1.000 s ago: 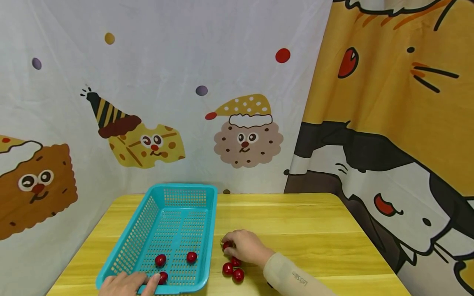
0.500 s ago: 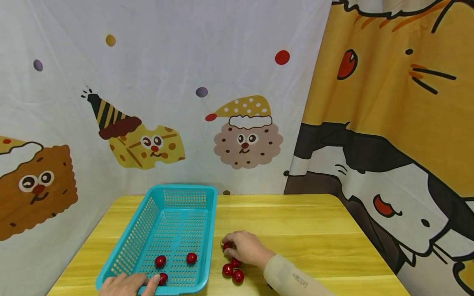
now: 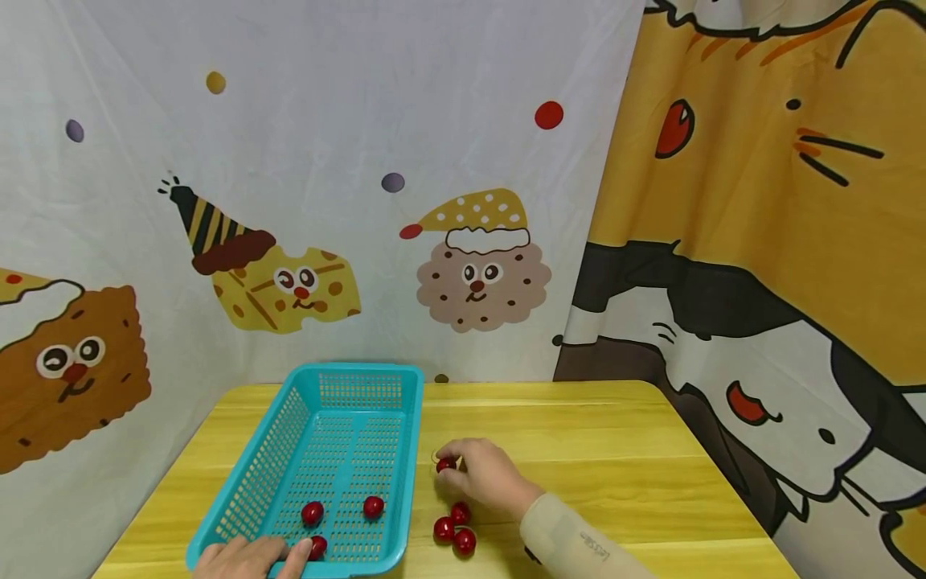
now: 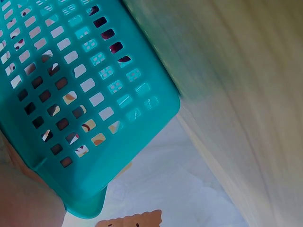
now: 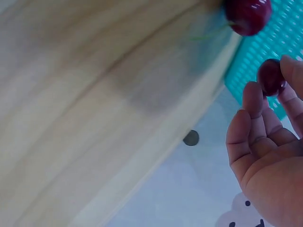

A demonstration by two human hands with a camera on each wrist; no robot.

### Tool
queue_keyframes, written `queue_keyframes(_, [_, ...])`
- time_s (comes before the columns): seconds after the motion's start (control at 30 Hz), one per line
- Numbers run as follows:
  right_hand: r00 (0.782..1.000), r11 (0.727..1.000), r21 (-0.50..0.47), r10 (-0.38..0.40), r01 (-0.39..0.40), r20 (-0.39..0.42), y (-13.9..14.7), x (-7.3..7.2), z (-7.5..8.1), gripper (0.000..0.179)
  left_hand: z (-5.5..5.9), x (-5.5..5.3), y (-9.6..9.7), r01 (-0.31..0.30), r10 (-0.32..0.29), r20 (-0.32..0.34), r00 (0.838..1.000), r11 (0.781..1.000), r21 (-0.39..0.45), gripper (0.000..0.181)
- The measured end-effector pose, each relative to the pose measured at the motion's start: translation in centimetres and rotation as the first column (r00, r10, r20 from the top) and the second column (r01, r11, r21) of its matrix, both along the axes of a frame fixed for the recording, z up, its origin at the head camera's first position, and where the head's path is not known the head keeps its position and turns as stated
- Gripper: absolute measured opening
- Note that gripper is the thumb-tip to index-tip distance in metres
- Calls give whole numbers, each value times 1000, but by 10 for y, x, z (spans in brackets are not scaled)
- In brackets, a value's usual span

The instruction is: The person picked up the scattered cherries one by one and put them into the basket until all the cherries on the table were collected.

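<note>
My right hand [image 3: 486, 474] pinches a dark red cherry [image 3: 445, 464] between thumb and fingertips, just right of the blue basket [image 3: 415, 474]. In the right wrist view the pinched cherry [image 5: 271, 77] shows clear of the tabletop. Below that hand, three more cherries [image 3: 465, 542] lie close together on the table. My left hand [image 3: 246, 559] grips the basket's near rim, its thumb over the edge by a cherry [image 3: 317, 548]. Two other cherries [image 3: 373, 507] rest on the basket floor. The left wrist view shows the basket's perforated wall [image 4: 94, 85] and little of the hand.
The yellow wood-grain table [image 3: 579, 450] extends to the right of the basket. Behind it hangs a pale cloth [image 3: 325, 121] with cartoon prints, and an orange cartoon curtain [image 3: 723, 185] hangs on the right.
My right hand has raised its cherry slightly up and away from the other three, which now show fully. My left hand and the basket stay put.
</note>
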State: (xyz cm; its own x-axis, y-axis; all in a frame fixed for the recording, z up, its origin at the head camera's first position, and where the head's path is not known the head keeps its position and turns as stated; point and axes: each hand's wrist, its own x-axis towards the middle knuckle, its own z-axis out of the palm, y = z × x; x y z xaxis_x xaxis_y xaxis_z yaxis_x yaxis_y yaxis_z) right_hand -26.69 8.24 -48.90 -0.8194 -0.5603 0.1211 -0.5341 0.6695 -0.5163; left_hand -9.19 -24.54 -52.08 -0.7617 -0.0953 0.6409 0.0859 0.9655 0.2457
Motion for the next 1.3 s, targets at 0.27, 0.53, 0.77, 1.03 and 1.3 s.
queue_keyframes(0.27, [999,993,-112,-44,46,19,-7,2,15,28,2,1,1,-9,9,28,1000,1000,-10,42])
queue_keyframes(0.53, [994,968,-229,-111,107,-8,-18,9,26,27,4,1,1,-17,18,87,996,1000,-13,40])
queue_keyframes(0.77, [997,927,-372,-57,37,-43,-33,25,41,28,3,0,0,-5,6,33,999,1000,-19,42])
queue_keyframes(1.03, [993,911,-402,61,-95,-97,-55,40,52,25,3,0,0,-5,6,25,1000,1000,-19,40])
queue_keyframes(1.3, [985,919,-362,122,-158,-120,-75,49,51,27,3,0,0,-14,15,32,999,999,-29,38])
